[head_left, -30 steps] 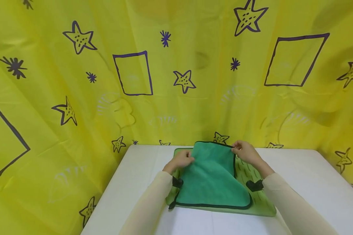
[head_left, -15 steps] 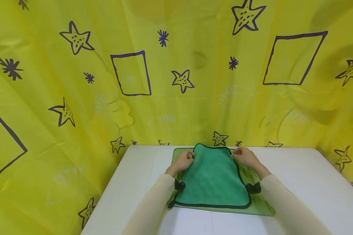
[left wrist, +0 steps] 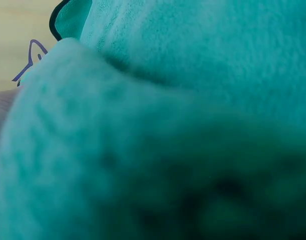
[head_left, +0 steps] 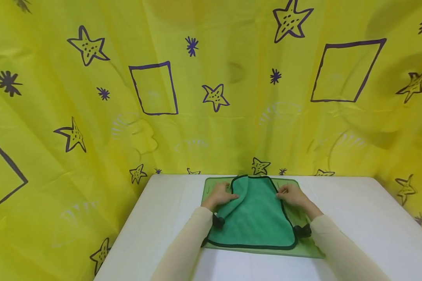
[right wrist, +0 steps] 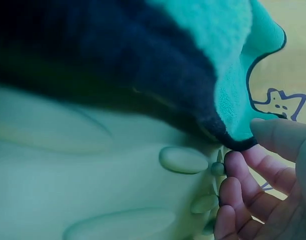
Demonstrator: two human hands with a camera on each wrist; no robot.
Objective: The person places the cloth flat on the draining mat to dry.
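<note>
A green cloth (head_left: pixel 260 214) with a dark bound edge lies over a lighter green board (head_left: pixel 292 183). My left hand (head_left: pixel 220 196) pinches the cloth's left side, where a fold rises toward the middle. In the left wrist view the raised cloth (left wrist: pixel 92 150) covers almost the whole picture and hides most of that hand. Over on the right, my right hand (head_left: pixel 292 196) holds the dark border; the right wrist view has this hand (right wrist: pixel 268 185) pinching it between thumb and fingers. Raised oval bumps (right wrist: pixel 183 160) show on the board beneath.
The board rests on a white table (head_left: pixel 358 222). Behind the table and down both sides hangs a yellow curtain (head_left: pixel 183 148) printed with stars and frames. A dark strap is on each wrist, the left (head_left: pixel 218 221) and the right (head_left: pixel 302 231).
Both hands have come down slightly toward the person, and the cloth's far edge has lowered. The right side has straightened out. The left side, flat half a second ago, now folds inward.
</note>
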